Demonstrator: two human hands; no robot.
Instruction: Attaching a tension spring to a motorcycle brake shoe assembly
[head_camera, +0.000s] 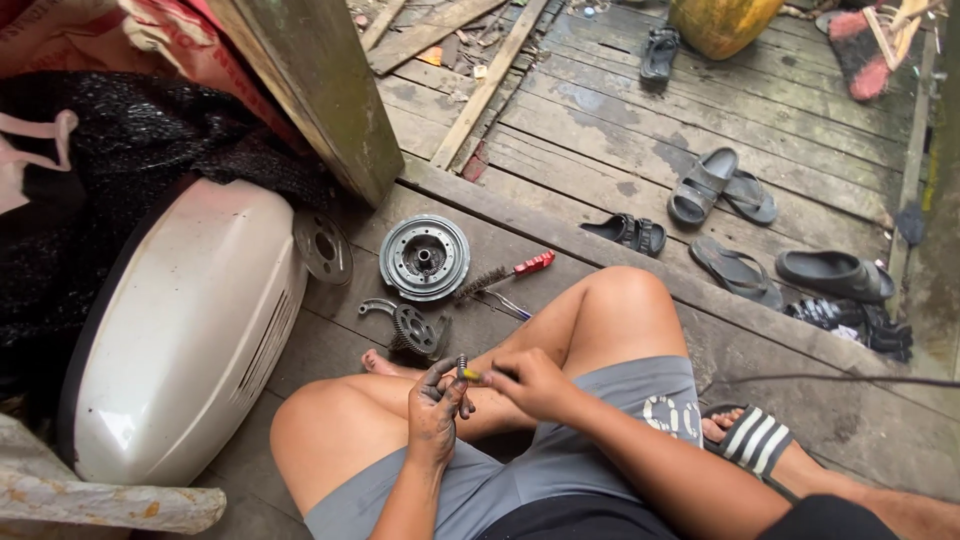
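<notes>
Pretty soft, even daylight all over, shadows barely seen. Mild glare is caught on the white curved plastic cover (190, 330); edges are bent wide-angle style.

We count two hands, left (435, 408) and right (535, 383), one spring (462, 366), one drum (424, 257), one disc (323, 246), one gear (414, 330), one brush (505, 273), one white cover (185, 325), and about eight sandals (702, 186) on the floor (600, 120).
</notes>
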